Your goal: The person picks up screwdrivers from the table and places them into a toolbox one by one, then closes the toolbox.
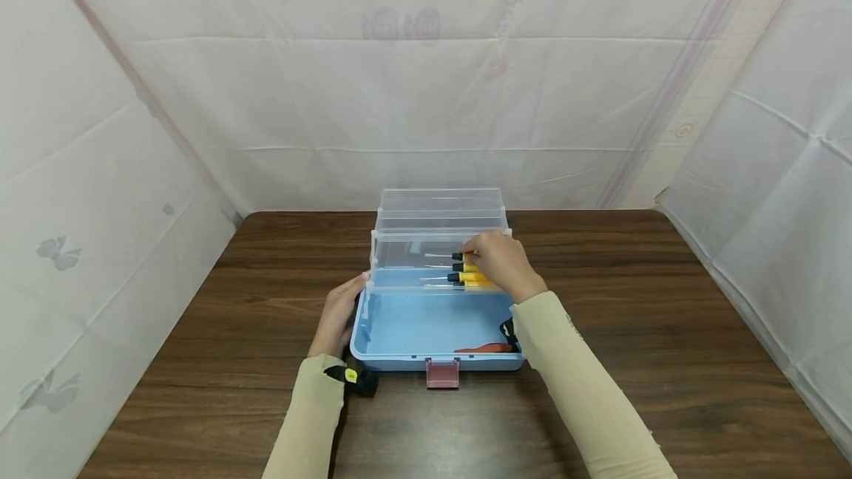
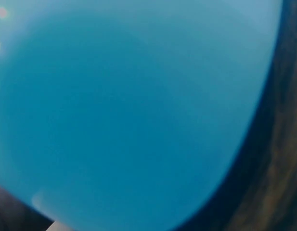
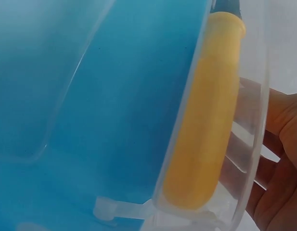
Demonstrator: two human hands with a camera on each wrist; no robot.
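No legible writing anywhere. Left hand [image 1: 337, 314] resting released against blue toolbox [image 1: 426, 331] on worktop [image 1: 665, 331]; right hand [image 1: 501, 265] grip grasping yellow-handled screwdriver [image 1: 466, 267] in clear tray [image 1: 399, 261].

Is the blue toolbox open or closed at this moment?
Open. The blue toolbox shows its inside, its clear trays are lifted back, and the red latch hangs free.
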